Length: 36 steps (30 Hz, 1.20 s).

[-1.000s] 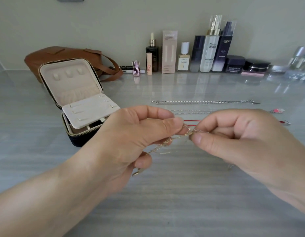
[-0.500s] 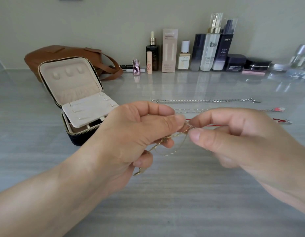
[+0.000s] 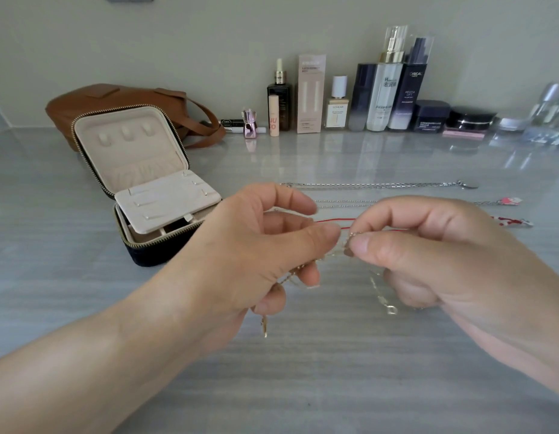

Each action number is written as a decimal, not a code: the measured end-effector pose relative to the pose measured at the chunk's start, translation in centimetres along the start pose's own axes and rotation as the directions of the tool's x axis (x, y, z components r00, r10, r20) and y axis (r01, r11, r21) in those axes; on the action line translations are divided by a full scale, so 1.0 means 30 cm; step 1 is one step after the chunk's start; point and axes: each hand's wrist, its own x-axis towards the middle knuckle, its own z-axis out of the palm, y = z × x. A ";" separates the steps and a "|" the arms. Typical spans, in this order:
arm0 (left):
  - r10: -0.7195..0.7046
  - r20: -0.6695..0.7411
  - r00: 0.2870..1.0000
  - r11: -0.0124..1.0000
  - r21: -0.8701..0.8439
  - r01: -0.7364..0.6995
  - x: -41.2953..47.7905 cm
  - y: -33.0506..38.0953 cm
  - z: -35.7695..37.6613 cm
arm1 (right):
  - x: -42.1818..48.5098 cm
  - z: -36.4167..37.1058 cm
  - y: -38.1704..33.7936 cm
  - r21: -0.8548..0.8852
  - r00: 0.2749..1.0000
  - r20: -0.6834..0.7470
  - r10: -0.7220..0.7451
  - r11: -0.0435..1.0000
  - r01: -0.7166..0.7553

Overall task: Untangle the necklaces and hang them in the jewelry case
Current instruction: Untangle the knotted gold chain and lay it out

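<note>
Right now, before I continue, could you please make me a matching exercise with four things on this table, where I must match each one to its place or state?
Things:
1. gold necklace
2. jewelry case
3. far silver necklace
4. brown bag

Places or states:
A. lies stretched straight on the table
B. stands open with its lid up
C. pinched between the left hand and the right hand
D. sits behind the case

Pairs: 1-C, 2-B, 3-A, 4-D
</note>
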 end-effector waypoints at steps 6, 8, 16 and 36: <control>0.006 0.084 0.996 0.991 0.136 -0.017 0.008 -0.013 -0.012 | -0.002 -0.006 -0.005 0.035 1.000 0.017 0.026 0.999 -0.027; 0.013 0.116 0.993 0.984 0.177 -0.034 0.006 -0.017 -0.015 | -0.003 -0.008 -0.004 0.039 0.999 0.016 0.031 0.999 -0.031; 0.119 0.149 0.982 0.922 0.351 -0.166 -0.004 -0.023 -0.020 | -0.001 -0.013 0.006 -0.107 1.000 -0.005 0.008 0.994 -0.008; 0.072 0.054 0.996 0.900 0.427 -0.088 0.008 -0.030 -0.011 | -0.012 0.006 -0.009 -0.316 0.999 0.037 0.020 0.949 -0.007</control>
